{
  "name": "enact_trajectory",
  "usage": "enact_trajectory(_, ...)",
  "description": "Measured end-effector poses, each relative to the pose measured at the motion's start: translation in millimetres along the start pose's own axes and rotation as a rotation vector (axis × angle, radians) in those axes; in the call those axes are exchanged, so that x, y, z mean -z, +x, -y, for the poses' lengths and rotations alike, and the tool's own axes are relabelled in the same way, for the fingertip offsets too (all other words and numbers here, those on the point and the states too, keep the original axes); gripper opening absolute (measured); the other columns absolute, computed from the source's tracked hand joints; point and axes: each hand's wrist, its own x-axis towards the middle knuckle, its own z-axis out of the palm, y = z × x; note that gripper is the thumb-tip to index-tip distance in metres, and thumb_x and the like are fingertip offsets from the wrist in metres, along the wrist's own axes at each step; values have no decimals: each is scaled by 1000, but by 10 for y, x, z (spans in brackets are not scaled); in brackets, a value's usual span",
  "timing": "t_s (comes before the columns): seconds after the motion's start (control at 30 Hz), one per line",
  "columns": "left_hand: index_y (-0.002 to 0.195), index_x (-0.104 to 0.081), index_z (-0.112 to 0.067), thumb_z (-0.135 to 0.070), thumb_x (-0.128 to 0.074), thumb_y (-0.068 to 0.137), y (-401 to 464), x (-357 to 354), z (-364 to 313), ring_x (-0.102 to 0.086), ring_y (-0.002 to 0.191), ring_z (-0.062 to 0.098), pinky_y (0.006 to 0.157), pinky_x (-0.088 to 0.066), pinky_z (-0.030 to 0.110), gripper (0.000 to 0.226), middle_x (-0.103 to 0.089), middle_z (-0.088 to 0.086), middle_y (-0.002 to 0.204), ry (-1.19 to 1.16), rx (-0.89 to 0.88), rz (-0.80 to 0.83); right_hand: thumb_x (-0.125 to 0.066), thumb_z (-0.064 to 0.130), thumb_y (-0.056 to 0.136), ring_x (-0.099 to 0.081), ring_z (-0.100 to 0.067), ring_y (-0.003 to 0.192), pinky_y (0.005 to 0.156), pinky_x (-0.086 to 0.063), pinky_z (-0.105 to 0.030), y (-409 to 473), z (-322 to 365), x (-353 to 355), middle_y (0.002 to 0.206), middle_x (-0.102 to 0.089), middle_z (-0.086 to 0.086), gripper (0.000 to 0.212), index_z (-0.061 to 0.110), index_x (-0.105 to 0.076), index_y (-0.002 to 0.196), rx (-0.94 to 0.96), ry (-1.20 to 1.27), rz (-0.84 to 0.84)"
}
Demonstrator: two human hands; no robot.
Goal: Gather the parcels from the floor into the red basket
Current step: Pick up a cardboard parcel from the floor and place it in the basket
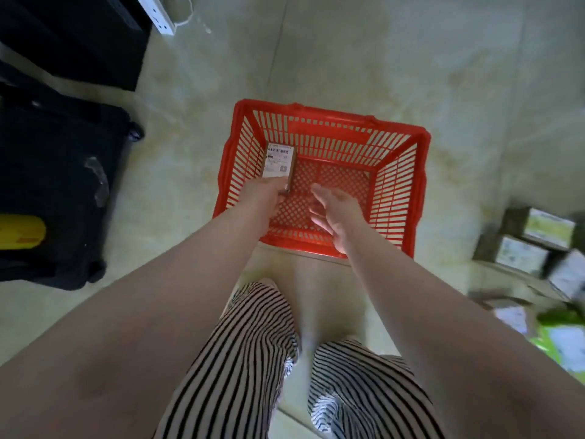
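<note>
The red basket (pixel 421 172) stands on the pale floor straight ahead of me, with no parcel lying on its mesh bottom. My left hand (pixel 266 193) grips a small brown parcel (pixel 279 162) with a white shipping label, holding it over the basket's left inner side. My right hand (pixel 332 212) hovers over the basket's near half with fingers spread and nothing in it. Several more labelled parcels (pixel 522 256) lie in a blurred heap on the floor at the right edge.
A black suitcase on wheels (pixel 57 198) with a yellow tag stands to the left. Dark furniture (pixel 72 36) and a white power strip (pixel 158 14) are at the top left. Green packets (pixel 560 340) lie at the lower right. My striped trouser legs fill the bottom.
</note>
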Motion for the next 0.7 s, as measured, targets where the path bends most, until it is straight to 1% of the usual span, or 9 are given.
enact_trajectory(0.1, 89, -64, -13, -13, -58, 90, -670, -79, -171, -52, 63, 8, 59, -39, 20, 6, -59, -2, 76, 45, -46, 49, -62, 23, 94, -59, -15, 87, 82, -53, -27, -584, 138, 237, 100, -65, -6, 15, 10, -64, 102, 22, 106, -26)
enact_trajectory(0.13, 78, -61, -15, -11, -58, 89, -871, -126, -212, -48, 60, 9, 56, -35, 21, 13, -57, 0, 73, 77, -65, 76, -62, 22, 94, -59, -14, 83, 77, -52, -25, -760, 187, 344, 95, -65, -4, 10, 12, -63, 96, 28, 152, -42)
enact_trajectory(0.2, 71, -59, -15, -7, -58, 87, -1229, -241, -269, -41, 58, 11, 53, -28, 22, 19, -52, 2, 70, 132, -102, 111, -63, 22, 93, -59, -12, 76, 71, -50, -23, -1088, 250, 580, 86, -65, -1, 9, 15, -63, 88, 36, 237, -79)
enact_trajectory(0.27, 83, -65, -12, -7, -60, 88, -1522, -390, -266, -48, 64, 11, 57, -35, 21, 8, -56, 3, 75, 159, -125, 143, -64, 22, 93, -57, -10, 71, 68, -48, -23, -1364, 249, 837, 80, -64, -1, 11, 16, -63, 84, 46, 296, -108)
enact_trajectory(0.33, 102, -66, -9, -11, -63, 88, -1795, -582, -126, -58, 79, 12, 73, -46, 22, 15, -63, 3, 88, 189, -140, 154, -65, 24, 92, -56, -11, 70, 68, -47, -23, -1614, 143, 1157, 79, -64, -1, 12, 17, -64, 82, 63, 313, -147)
enact_trajectory(0.4, 107, -66, -11, -12, -64, 88, -2037, -826, 72, -62, 91, 14, 84, -48, 26, 20, -67, 5, 98, 198, -154, 158, -66, 25, 91, -58, -12, 75, 71, -48, -24, -1810, 6, 1535, 81, -65, 0, 10, 17, -65, 85, 63, 345, -171)
enact_trajectory(0.5, 110, -65, -13, -14, -66, 88, -2385, -1218, 395, -63, 99, 17, 92, -46, 31, 22, -67, 6, 105, 241, -153, 202, -68, 27, 89, -63, -14, 84, 74, -51, -23, -2071, -230, 2134, 92, -69, -2, 12, 17, -68, 95, 40, 369, -245)
enact_trajectory(0.63, 112, -64, -13, -19, -67, 87, -2900, -1952, 882, -61, 98, 15, 89, -46, 28, 26, -66, 3, 105, 273, -117, 296, -69, 29, 88, -63, -15, 88, 77, -52, -24, -2475, -545, 3113, 98, -69, -4, 19, 15, -67, 101, 23, 421, -340)
enact_trajectory(0.7, 114, -63, -12, -20, -67, 87, -3146, -2377, 1124, -61, 93, 14, 83, -45, 26, 29, -66, 2, 104, 297, -102, 333, -68, 27, 89, -60, -14, 84, 76, -50, -24, -2678, -676, 3626, 95, -67, -4, 13, 16, -67, 94, 27, 466, -385)
